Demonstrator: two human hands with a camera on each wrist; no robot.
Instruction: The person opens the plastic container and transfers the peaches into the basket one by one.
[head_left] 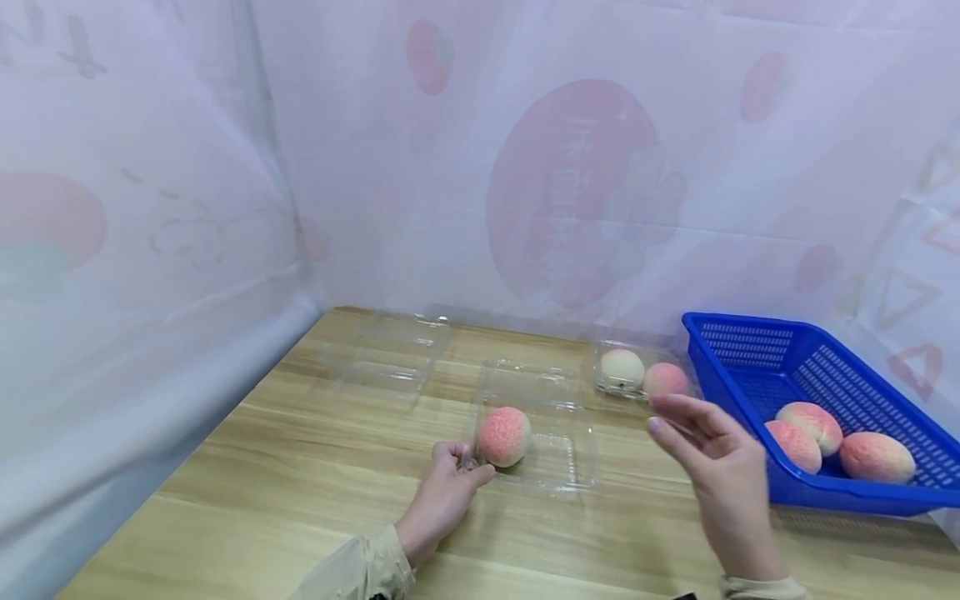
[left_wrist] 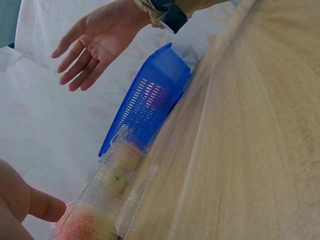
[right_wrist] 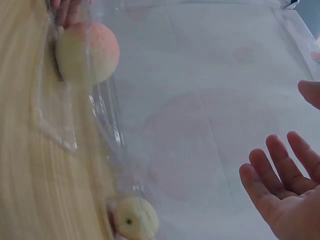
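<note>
In the middle of the table lies an opened clear plastic clamshell box (head_left: 553, 454) with one pink-and-cream peach (head_left: 505, 437) in its left half. My left hand (head_left: 448, 492) pinches the near left edge of this box, right beside the peach. The right hand (head_left: 723, 479) is held in the air between the box and a blue basket (head_left: 795, 492), fingers apart and nothing in them. The right wrist view shows that same hand (right_wrist: 290, 190) with its palm turned up. Several peaches (head_left: 877, 457) lie in the near part of the basket.
Behind my right hand, against the back curtain, stands another clear box (head_left: 618, 387) holding two peaches (head_left: 666, 381). A further clear box (head_left: 390, 350) lies at the back left of the wooden table (head_left: 285, 467). Printed white curtains (head_left: 390, 183) enclose the back and sides.
</note>
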